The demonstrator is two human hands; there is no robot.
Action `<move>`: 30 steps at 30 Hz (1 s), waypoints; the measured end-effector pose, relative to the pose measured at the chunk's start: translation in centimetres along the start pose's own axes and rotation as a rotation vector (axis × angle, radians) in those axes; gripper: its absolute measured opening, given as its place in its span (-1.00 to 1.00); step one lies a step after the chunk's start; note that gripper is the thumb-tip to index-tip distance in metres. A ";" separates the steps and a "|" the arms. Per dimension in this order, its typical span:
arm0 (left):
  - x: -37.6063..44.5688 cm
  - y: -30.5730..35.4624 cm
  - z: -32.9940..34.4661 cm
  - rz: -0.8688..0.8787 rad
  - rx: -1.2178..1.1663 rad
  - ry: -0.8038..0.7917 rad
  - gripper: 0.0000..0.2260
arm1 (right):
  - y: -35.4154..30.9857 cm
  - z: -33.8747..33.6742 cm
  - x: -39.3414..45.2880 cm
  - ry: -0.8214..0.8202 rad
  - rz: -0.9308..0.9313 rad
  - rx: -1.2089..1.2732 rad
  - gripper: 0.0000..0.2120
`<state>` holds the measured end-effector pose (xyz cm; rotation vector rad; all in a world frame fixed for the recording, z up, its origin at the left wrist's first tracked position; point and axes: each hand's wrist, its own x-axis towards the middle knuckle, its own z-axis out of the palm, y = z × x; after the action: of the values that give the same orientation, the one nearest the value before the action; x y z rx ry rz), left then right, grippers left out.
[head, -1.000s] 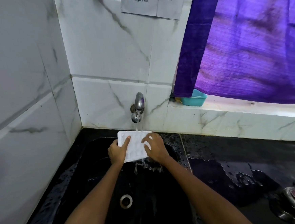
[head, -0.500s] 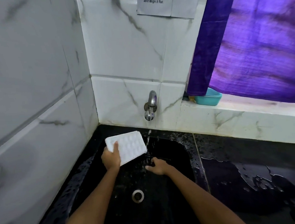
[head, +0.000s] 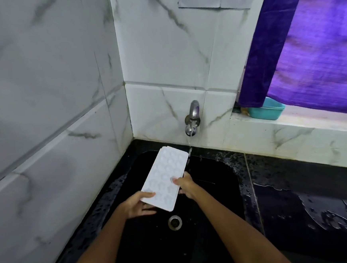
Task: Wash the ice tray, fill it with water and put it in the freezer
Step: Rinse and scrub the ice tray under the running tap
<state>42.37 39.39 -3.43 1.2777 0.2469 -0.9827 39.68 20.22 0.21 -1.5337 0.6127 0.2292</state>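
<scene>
A home kitchen: black sink (head: 225, 189) below a wall tap (head: 193, 119), marble-look tiles (head: 162, 59), curtained window ledge (head: 313, 120) beside it.

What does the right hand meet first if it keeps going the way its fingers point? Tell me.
The right hand points up and left, its grip on the ice tray's right edge, so the tray itself is first in line. Past that would come the left marble wall, though depth is hard to judge.

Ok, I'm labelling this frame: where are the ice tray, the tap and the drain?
ice tray (head: 165, 178): head view, middle of its dimpled face.
tap (head: 193, 119): head view, on its metal body.
drain (head: 175, 222): head view, on its metal ring.
</scene>
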 end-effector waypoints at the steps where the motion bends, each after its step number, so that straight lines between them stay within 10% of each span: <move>1: 0.1 0.4 0.0 -0.022 0.012 0.007 -0.71 | 0.1 -0.3 -0.2 0.001 -0.001 -0.038 -0.62; 7: 2.3 2.1 5.0 0.205 0.160 0.175 -0.63 | 1.8 -2.9 -0.4 -0.128 0.033 -0.219 -0.50; 12: 4.5 1.2 9.0 0.395 0.223 0.493 -0.64 | -0.4 -5.6 0.6 0.147 -0.175 -0.494 -0.24; 30: 4.0 -0.7 10.0 0.430 0.552 0.645 -0.52 | -1.1 -4.6 1.9 0.219 -0.157 -0.892 -0.57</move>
<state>40.77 28.67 -3.26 2.0385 0.1831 -0.2408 40.74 15.26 0.56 -2.4825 0.5847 0.2273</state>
